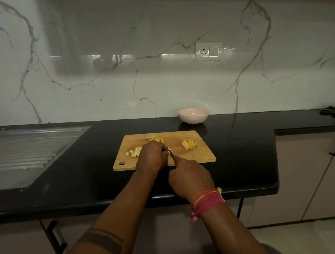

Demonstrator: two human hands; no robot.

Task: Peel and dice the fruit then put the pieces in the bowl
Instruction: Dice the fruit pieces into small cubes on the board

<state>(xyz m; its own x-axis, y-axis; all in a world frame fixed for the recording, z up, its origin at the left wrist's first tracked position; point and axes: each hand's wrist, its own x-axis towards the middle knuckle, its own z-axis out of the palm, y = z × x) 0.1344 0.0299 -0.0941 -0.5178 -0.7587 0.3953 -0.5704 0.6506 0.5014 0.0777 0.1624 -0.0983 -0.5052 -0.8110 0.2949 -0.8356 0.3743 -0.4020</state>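
The fruit is on the cutting board [192, 157], in several lots. A small heap of diced pieces [134, 151] lies toward the board's left side. A sliced wedge [189, 144] stands toward its right side, and another chunk [159, 140] sits near the far edge with a thin pale slice beside it. The piece being cut is hidden under the left hand [151, 157], which is curled down over the middle of the board; I take it to be pinning fruit there, though I cannot see what it grips. The right hand [189, 177] is closed round the handle of a knife [171, 154], its blade angled in against the left fingers.

So the dicing looks about midway: some cubes done, two larger pieces yet to go. The next cuts need the fingertips tucked back from the blade, so close do they work.

The pink bowl [193, 115] stands beyond the board's far edge on the black counter [238, 148], with nothing showing inside. A steel sink drainer [29, 146] lies well left of the board.
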